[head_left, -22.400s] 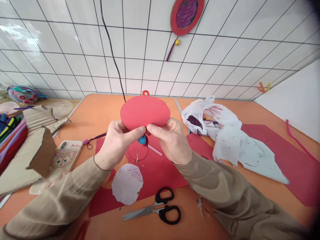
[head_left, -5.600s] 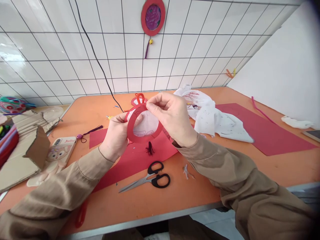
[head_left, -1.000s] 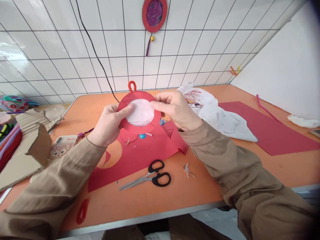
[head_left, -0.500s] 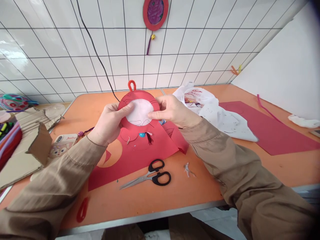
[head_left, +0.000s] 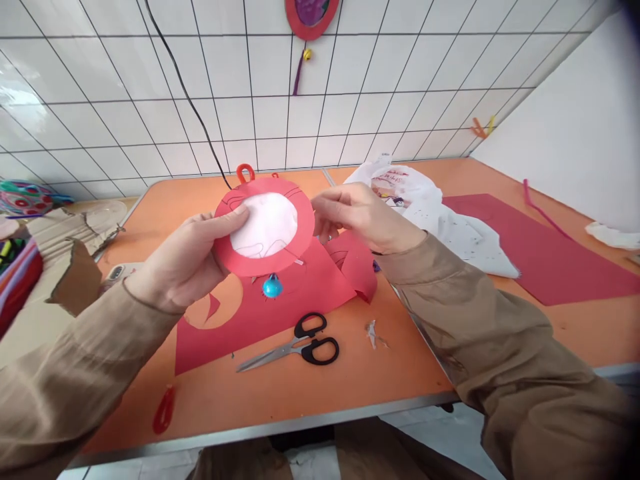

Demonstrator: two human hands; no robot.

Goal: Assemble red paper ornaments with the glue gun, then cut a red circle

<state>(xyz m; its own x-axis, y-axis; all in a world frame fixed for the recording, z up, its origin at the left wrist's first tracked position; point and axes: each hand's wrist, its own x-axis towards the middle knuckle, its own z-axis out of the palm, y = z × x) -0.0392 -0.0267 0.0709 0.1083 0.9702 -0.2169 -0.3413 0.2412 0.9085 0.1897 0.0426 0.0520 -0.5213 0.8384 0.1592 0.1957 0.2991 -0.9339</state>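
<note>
A round red paper ring (head_left: pixel 304 217) with a white centre is gripped at its left side by my left hand (head_left: pixel 193 257), thumb on the front. An orange-red loop (head_left: pixel 245 174) stands at its top, and a blue bell (head_left: pixel 273 287) hangs at its lower edge. Just right of the ring is my right hand (head_left: pixel 357 217), its fingers bent together beside the rim; whatever they might hold is hidden. Cut red paper (head_left: pixel 300 293) lies under the hands. Black-handled scissors (head_left: pixel 300 343) rest nearer the front edge.
A white plastic bag (head_left: pixel 445 230) and a red sheet (head_left: pixel 545 267) lie at the right. Cardboard (head_left: pixel 75 280) and a phone (head_left: pixel 120 272) are at the left. A red clip-like item (head_left: pixel 164 410) sits near the front edge. Another red ring (head_left: pixel 310 32) hangs on the tiled wall.
My right hand has come off the ring and moved right. My left hand has shifted left and nearer with the ring, and the blue bell now hangs lower in view.
</note>
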